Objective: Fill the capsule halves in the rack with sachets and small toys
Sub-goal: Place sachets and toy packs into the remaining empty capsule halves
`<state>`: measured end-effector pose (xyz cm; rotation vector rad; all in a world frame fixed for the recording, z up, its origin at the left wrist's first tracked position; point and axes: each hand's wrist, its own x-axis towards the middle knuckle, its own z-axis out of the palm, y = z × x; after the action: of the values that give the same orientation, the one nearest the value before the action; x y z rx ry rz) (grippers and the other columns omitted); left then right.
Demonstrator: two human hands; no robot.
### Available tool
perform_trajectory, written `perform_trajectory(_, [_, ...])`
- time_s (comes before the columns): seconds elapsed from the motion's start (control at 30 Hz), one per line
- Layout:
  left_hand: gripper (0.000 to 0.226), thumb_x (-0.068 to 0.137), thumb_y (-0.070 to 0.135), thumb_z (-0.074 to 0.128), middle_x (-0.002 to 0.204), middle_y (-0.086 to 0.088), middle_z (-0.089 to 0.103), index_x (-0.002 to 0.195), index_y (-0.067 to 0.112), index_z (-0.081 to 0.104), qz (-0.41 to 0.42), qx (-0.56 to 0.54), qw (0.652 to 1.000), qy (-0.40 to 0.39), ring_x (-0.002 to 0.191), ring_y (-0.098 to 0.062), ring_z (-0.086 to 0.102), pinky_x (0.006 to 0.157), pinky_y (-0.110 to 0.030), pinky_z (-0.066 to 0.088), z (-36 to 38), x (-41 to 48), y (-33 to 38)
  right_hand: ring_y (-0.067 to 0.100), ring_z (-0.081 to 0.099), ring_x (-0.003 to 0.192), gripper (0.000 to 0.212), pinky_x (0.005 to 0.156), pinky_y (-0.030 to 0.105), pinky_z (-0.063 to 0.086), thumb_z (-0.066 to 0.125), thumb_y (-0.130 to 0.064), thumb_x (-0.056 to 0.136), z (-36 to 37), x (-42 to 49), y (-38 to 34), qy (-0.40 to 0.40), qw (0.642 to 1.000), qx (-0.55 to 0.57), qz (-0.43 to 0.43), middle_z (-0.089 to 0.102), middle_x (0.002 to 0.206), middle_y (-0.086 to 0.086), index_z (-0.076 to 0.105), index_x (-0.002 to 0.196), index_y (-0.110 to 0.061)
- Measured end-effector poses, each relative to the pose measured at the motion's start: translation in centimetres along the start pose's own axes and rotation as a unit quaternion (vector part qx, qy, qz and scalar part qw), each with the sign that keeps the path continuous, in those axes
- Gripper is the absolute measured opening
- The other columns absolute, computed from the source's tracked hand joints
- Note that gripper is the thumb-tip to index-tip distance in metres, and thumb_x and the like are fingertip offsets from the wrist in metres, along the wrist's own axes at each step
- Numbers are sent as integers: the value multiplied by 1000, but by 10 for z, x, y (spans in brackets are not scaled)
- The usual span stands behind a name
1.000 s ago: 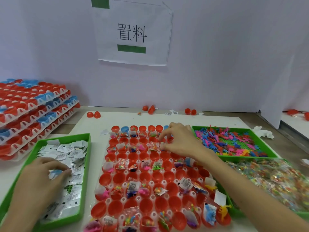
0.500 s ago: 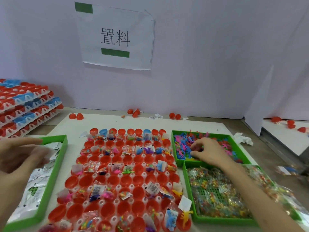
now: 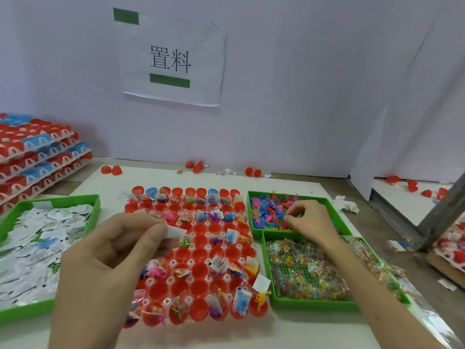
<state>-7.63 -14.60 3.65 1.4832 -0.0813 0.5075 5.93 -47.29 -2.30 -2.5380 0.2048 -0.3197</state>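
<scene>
left hand (image 3: 108,260): pinches one white sachet (image 3: 176,233) between thumb and fingers, up above the rack (image 3: 208,247) | right hand (image 3: 310,221): fingertips pinch a small toy (image 3: 282,218) in the far green toy tray (image 3: 249,210) | rack: middle of the table, some red capsule halves (image 3: 200,269) filled, some empty | sachet tray (image 3: 57,201): left of rack

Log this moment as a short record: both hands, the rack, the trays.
left hand: pinches a white sachet over the rack
right hand: fingertips down among toys in the far right tray; grip unclear
rack: partly filled; many red halves in the middle empty
left tray: white sachets
near right tray: clear packets
</scene>
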Motion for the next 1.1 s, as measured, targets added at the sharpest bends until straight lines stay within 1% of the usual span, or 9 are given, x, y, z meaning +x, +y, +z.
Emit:
perform_trajectory(0.13, [17, 69, 23, 70, 74, -8, 77, 86, 23, 76, -4, -35, 999, -25, 68, -20, 75, 59, -21, 59, 10, 0, -1, 8, 66, 82, 11, 73, 23, 49, 76, -16, 85, -8, -3, 3, -1, 1000, 12, 14, 71, 83, -8, 73, 78, -23])
perform_trajectory(0.3, [17, 68, 13, 70, 74, -12, 76, 78, 24, 77, -36, -61, 994, -83, 68, -25, 75, 60, -20, 58, 17, -8, -11, -3, 66, 70, 21, 64, 13, 49, 80, -13, 81, -7, -13, -1, 47, 998, 51, 2, 72, 75, -14, 72, 79, -32])
perform_trajectory(0.47, [23, 68, 13, 72, 79, -11, 77, 84, 28, 78, -66, -68, 989, -112, 73, -24, 76, 62, -19, 58, 9, -7, -9, 4, 70, 71, 42, 80, 32, 60, 77, -6, 83, -4, -30, -19, 59, 993, 93, 35, 74, 72, -6, 66, 122, -18])
perform_trajectory(0.53, [22, 69, 14, 71, 80, -9, 78, 84, 29, 79, -82, -69, 987, -118, 74, -22, 76, 62, -19, 58, 8, -4, -10, 5, 70, 75, 30, 83, 36, 60, 77, -9, 84, -13, -45, -37, 69, 990, 120, 25, 74, 76, -7, 72, 112, -19])
perform_trajectory(0.63, [15, 75, 11, 70, 81, -10, 78, 81, 20, 81, -115, -77, 981, -139, 77, -23, 76, 64, -19, 58, 14, 0, -14, 6, 72, 82, 15, 76, 25, 59, 80, -16, 82, -29, -89, -77, 25, 961, 270, -52, 77, 85, -7, 78, 90, -28])
perform_trajectory(0.77, [15, 78, 16, 68, 82, -6, 78, 83, 22, 81, -138, -80, 976, -147, 77, -20, 76, 64, -19, 58, 27, 0, -17, 15, 74, 84, 12, 73, 21, 58, 81, -22, 79, -30, -153, -132, -71, 905, 395, -142, 78, 89, -1, 80, 87, -31])
perform_trajectory(0.9, [20, 70, 32, 67, 85, 1, 78, 85, 36, 80, -129, -84, 975, -159, 80, -14, 76, 65, -18, 58, 30, -7, -19, 17, 73, 79, 27, 73, 27, 60, 77, -1, 82, -8, -156, -133, -41, 922, 365, -120, 76, 82, 0, 78, 82, -28])
perform_trajectory(1.03, [25, 62, 25, 75, 81, 2, 78, 83, 38, 80, -110, -65, 980, -154, 78, -12, 75, 66, -13, 55, 30, -18, -26, 16, 71, 72, 14, 65, 23, 57, 80, -23, 81, -12, -154, -123, -57, 925, 353, -133, 73, 77, 1, 73, 89, -31])
perform_trajectory(1.1, [25, 60, 21, 75, 78, -2, 78, 80, 35, 80, -117, -77, 983, -120, 74, -15, 76, 63, -14, 56, 32, -22, -28, 13, 70, 72, 13, 63, 18, 54, 77, -30, 83, -15, -141, -98, -7, 949, 294, -113, 72, 77, -3, 73, 94, -36])
